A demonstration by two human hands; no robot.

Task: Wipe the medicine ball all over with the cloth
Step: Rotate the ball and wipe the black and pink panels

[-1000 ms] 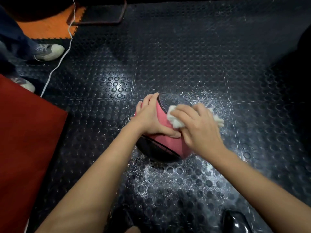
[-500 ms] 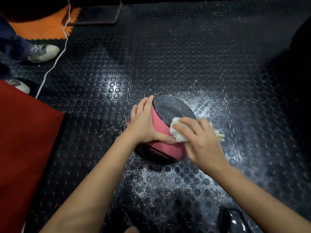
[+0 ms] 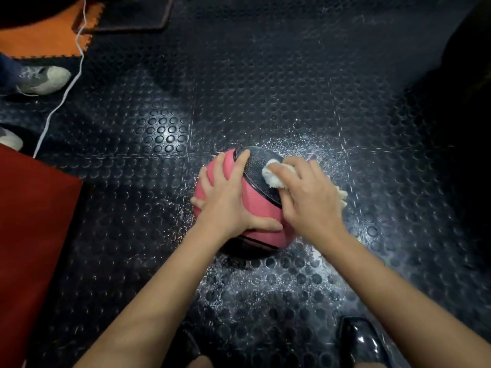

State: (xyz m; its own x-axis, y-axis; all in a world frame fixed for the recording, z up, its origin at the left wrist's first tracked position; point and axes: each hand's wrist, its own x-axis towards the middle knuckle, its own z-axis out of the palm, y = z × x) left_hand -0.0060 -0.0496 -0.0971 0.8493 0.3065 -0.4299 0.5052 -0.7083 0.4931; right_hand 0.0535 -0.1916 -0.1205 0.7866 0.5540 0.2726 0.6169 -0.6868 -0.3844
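It looks like a gym or training room. The floor (image 3: 265, 75) is black studded rubber tiling, with an orange puzzle mat (image 3: 39, 35) and a red mat (image 3: 32, 221) at the left. A medicine ball (image 3: 255, 208) sits on the floor, and a sneaker (image 3: 45, 79) stands nearby.

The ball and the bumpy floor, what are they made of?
The medicine ball looks like rubber: matte pink panels and a finely grained black panel with a dull sheen. The floor seems to be rubber or vinyl matting: raised round studs, glossy where light hits. I can't be sure of either from looks alone.
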